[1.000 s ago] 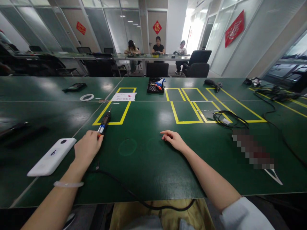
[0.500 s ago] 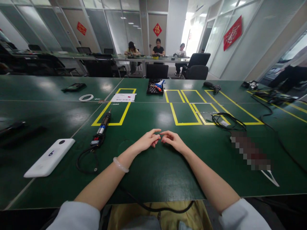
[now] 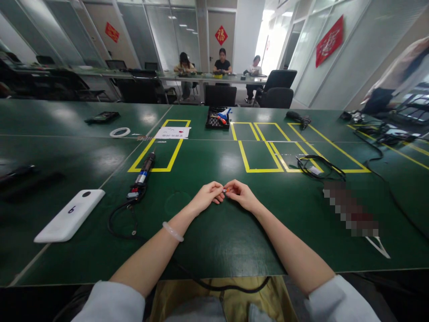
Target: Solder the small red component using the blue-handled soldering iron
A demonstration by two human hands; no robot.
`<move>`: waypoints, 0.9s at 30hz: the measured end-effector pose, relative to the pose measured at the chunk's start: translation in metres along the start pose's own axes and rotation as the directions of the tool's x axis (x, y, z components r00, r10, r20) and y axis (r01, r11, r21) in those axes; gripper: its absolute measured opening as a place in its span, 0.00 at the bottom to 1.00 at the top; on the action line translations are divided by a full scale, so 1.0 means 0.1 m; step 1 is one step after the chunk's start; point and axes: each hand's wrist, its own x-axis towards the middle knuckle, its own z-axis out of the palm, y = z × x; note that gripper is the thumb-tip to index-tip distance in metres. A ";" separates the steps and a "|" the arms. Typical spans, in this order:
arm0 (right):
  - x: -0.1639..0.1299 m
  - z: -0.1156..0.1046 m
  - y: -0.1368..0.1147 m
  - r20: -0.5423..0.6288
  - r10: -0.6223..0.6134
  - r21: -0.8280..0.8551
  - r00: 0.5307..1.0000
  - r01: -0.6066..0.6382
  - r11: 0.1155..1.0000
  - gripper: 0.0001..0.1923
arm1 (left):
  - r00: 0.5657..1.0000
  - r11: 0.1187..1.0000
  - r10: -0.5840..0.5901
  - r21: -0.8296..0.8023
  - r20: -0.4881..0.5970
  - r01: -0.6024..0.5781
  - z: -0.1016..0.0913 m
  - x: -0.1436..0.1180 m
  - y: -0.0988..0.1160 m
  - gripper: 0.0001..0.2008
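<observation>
- Head view shows your left hand (image 3: 206,199) and right hand (image 3: 241,195) meeting fingertip to fingertip low over the green worktop (image 3: 214,241), just in front of you.
- Between them sits a small orange-red part (image 3: 227,190). Both grips are pressed together on it, thumb against forefinger on each side; it is too small to tell what it is.
- Judging by its size, it should be very light and easy to lose, so it likely needs only a gentle pinch. Hold it by its two ends, as you do now, and keep it low over the worktop so a slip does not send it rolling.
- Whether it is stiff or brittle cannot be told from here, so do not squeeze hard.
- To your left lies an electric screwdriver (image 3: 143,172), its tip inside a yellow-taped box (image 3: 159,147) and its black cable (image 3: 120,221) looped near your left forearm.
- Farther left rests a white flat device (image 3: 69,215).
- A bracelet (image 3: 172,231) circles your left wrist.
- Other people sit at a far table, well apart from you.
</observation>
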 end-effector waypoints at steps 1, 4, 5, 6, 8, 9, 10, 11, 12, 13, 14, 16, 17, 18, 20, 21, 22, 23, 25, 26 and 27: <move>0.00 0.00 0.00 -0.005 0.004 0.002 1.000 -0.004 1.000 0.14 | 1.000 1.000 0.012 0.004 -0.005 -0.012 0.00 0.00 -0.01 0.18; 0.01 0.01 -0.01 -0.033 0.038 0.064 0.999 -0.036 0.997 0.15 | 0.997 0.997 0.078 0.025 -0.008 -0.078 0.00 -0.01 -0.01 0.16; 0.01 0.01 -0.02 -0.042 0.049 0.080 0.998 -0.046 0.996 0.15 | 0.994 0.993 0.108 0.037 -0.002 -0.108 0.00 -0.02 0.00 0.16; 0.01 0.01 -0.02 -0.047 0.057 0.085 0.997 -0.053 0.995 0.14 | 0.991 0.989 0.137 0.052 0.004 -0.137 0.01 -0.02 0.00 0.15; 0.01 0.00 -0.03 -0.055 0.053 0.057 0.997 -0.050 0.997 0.14 | 0.983 0.979 0.183 0.090 0.003 -0.182 0.01 -0.03 0.01 0.14; 0.01 0.00 -0.03 -0.061 0.043 0.030 0.997 -0.041 0.999 0.13 | 0.980 0.973 0.201 0.113 -0.009 -0.199 0.01 -0.03 0.02 0.13; 0.01 0.00 -0.03 -0.069 0.031 0.002 0.997 -0.031 1.000 0.14 | 0.976 0.968 0.218 0.136 -0.028 -0.212 0.01 -0.03 0.02 0.13; 0.01 0.00 -0.03 -0.078 0.020 -0.026 0.997 -0.022 0.999 0.14 | 0.971 0.962 0.233 0.154 -0.049 -0.223 0.01 -0.02 0.02 0.14; 0.01 0.00 -0.03 -0.086 0.009 -0.050 0.996 -0.014 0.999 0.14 | 0.967 0.958 0.245 0.170 -0.066 -0.231 0.01 -0.02 0.01 0.15; 0.01 0.00 -0.03 -0.091 0.003 -0.068 0.996 -0.009 0.998 0.14 | 0.964 0.954 0.255 0.184 -0.075 -0.238 0.00 -0.01 0.01 0.15; 0.01 0.00 -0.03 -0.091 0.000 -0.080 0.996 -0.007 0.997 0.14 | 0.962 0.950 0.262 0.196 -0.077 -0.243 0.00 -0.01 0.00 0.15; 0.01 0.00 -0.03 -0.087 0.002 -0.092 0.996 -0.010 0.996 0.13 | 0.960 0.943 0.271 0.221 -0.068 -0.251 -0.01 -0.01 -0.01 0.13; 0.01 0.00 -0.03 -0.086 0.004 -0.097 0.996 -0.012 0.995 0.13 | 0.959 0.940 0.274 0.230 -0.065 -0.253 -0.01 -0.01 -0.01 0.12; 0.01 0.00 -0.02 -0.085 0.005 -0.103 0.996 -0.014 0.995 0.13 | 0.958 0.937 0.278 0.237 -0.065 -0.256 -0.01 -0.01 -0.01 0.12; 0.01 -0.01 -0.02 -0.087 0.004 -0.119 0.996 -0.014 0.993 0.13 | 0.956 0.934 0.286 0.242 -0.065 -0.262 -0.01 -0.01 -0.01 0.11; 0.01 -0.01 -0.01 -0.088 0.002 -0.131 0.996 -0.013 0.991 0.13 | 0.955 0.932 0.289 0.246 -0.063 -0.266 -0.01 -0.02 0.00 0.11; 0.01 -0.01 -0.01 -0.086 -0.001 -0.142 0.996 -0.012 0.990 0.13 | 0.954 0.930 0.293 0.251 -0.062 -0.270 -0.01 -0.02 0.00 0.11; 0.01 -0.01 0.00 -0.083 -0.004 -0.150 0.997 -0.009 0.989 0.13 | 0.953 0.927 0.296 0.258 -0.060 -0.272 -0.01 -0.02 0.01 0.11; 0.00 -0.01 0.01 -0.076 -0.011 -0.159 0.997 -0.001 0.987 0.13 | 0.954 0.924 0.296 0.271 -0.056 -0.270 -0.01 -0.02 0.02 0.10; 0.00 -0.01 0.01 -0.074 -0.016 -0.163 0.997 0.004 0.987 0.13 | 0.954 0.923 0.294 0.275 -0.053 -0.269 -0.01 -0.02 0.02 0.10; 0.00 0.00 0.01 -0.071 -0.021 -0.167 0.997 0.009 0.986 0.12 | 0.955 0.923 0.293 0.276 -0.049 -0.269 -0.01 -0.03 0.02 0.10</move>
